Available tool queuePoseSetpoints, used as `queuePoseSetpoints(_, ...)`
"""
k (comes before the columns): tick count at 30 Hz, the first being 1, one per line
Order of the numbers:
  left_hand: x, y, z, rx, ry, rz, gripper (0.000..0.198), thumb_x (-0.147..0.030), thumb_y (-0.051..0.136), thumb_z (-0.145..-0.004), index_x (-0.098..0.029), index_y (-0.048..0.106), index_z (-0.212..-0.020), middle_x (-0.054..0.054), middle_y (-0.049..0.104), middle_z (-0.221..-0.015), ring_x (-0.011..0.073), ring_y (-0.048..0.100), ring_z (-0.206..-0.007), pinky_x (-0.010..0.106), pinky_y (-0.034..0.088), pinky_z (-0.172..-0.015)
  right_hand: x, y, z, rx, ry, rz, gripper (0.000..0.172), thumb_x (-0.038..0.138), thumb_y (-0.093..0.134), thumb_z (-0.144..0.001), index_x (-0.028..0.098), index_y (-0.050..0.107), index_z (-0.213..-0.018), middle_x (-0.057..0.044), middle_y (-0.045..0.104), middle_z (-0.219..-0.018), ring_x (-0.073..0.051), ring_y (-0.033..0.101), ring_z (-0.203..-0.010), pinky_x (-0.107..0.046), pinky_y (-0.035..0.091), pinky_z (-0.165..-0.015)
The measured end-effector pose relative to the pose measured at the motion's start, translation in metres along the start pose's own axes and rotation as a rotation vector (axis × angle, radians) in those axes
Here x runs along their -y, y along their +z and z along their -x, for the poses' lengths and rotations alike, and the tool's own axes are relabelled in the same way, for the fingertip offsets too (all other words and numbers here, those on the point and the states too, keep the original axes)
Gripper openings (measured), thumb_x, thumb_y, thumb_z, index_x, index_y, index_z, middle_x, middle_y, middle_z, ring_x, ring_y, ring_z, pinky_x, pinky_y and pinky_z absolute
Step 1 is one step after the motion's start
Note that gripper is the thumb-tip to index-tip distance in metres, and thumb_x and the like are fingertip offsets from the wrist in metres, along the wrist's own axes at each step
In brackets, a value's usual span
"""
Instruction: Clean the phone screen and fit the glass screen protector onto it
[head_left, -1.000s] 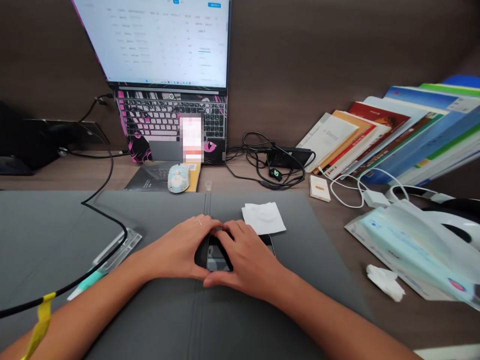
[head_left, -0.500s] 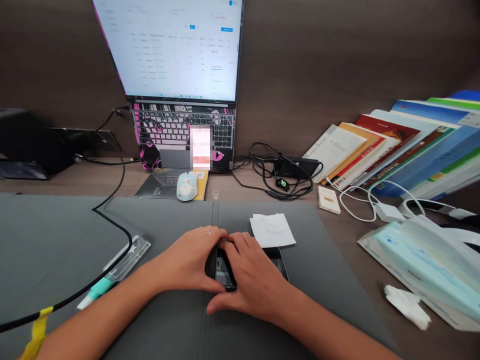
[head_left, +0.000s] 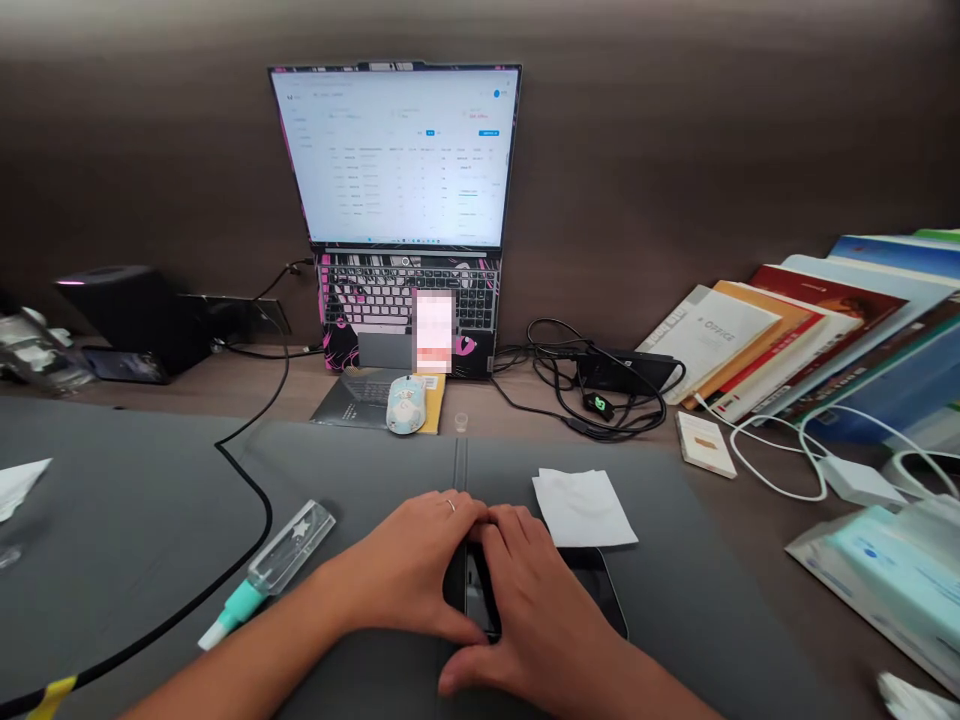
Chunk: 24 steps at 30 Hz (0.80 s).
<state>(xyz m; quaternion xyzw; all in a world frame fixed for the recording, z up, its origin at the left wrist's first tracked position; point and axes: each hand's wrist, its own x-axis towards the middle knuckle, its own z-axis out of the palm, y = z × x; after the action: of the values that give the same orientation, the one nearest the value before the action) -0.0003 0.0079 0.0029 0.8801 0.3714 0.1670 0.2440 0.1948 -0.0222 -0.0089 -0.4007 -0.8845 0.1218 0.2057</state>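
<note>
A dark smartphone (head_left: 606, 585) lies flat on the grey desk mat, its screen side up and mostly covered by my hands. Around its left end curves my left hand (head_left: 420, 560), fingers at the far edge and thumb at the near edge. My right hand (head_left: 536, 595) arches over the middle, fingertips beside those of the left, thumb by the near edge. A sheet of white paper (head_left: 585, 508) overlaps the phone's far edge. Left of my left forearm rests a clear spray bottle (head_left: 292, 548) with a turquoise neck.
An open laptop (head_left: 405, 160) stands at the back, with a mouse (head_left: 406, 405) in front. Tangled black cables (head_left: 622, 410) lie beside it. Books (head_left: 750, 330) lean at the right, near a small white box (head_left: 705, 445) and a tissue pack (head_left: 892, 570). A black cable (head_left: 225, 570) crosses the mat.
The view has tilted up and shifted left, so the whole laptop screen shows and the desk things appear lower and further right. My hands keep the same pose on the phone.
</note>
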Motion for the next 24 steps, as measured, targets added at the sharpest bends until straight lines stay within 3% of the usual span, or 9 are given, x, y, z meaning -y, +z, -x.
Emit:
queuePoseSetpoints(5, -0.0028, -0.0008, -0.0014, 0.003, -0.021, 0.019, 0.076, -0.055, 0.085, -0.056, -0.022, 0.056, -0.118, 0.010, 0.066, -0.110, 0.0324, 0.065, -0.097, 0.047, 0.052, -0.085, -0.0015, 0.0004, -0.0006, 0.025, 0.027, -0.026, 0.104, 0.079, 0.084, -0.045, 0.011, 0.060, -0.120, -0.020, 0.061, -0.115, -0.040, 0.058, -0.103, -0.062, 0.053, -0.090)
queuePoseSetpoints(14, -0.0048, -0.0021, -0.0009, 0.007, -0.020, 0.038, 0.079, -0.050, 0.086, -0.057, -0.022, 0.055, -0.123, 0.010, 0.067, -0.115, 0.0334, 0.065, -0.101, 0.049, 0.053, -0.088, -0.0020, -0.0007, -0.0018, 0.014, 0.041, -0.026, 0.103, 0.076, 0.086, -0.045, 0.010, 0.060, -0.120, -0.020, 0.061, -0.116, -0.039, 0.058, -0.105, -0.060, 0.053, -0.092)
queuePoseSetpoints(24, -0.0064, -0.0035, 0.0027, 0.021, -0.020, 0.049, 0.079, -0.043, 0.088, -0.060, -0.023, 0.052, -0.128, 0.010, 0.065, -0.122, 0.0334, 0.064, -0.106, 0.050, 0.053, -0.090, -0.0005, 0.0026, 0.0015, -0.088, 0.012, -0.038, 0.092, 0.084, 0.073, -0.058, 0.012, 0.060, -0.112, -0.016, 0.061, -0.111, -0.033, 0.058, -0.100, -0.052, 0.052, -0.091)
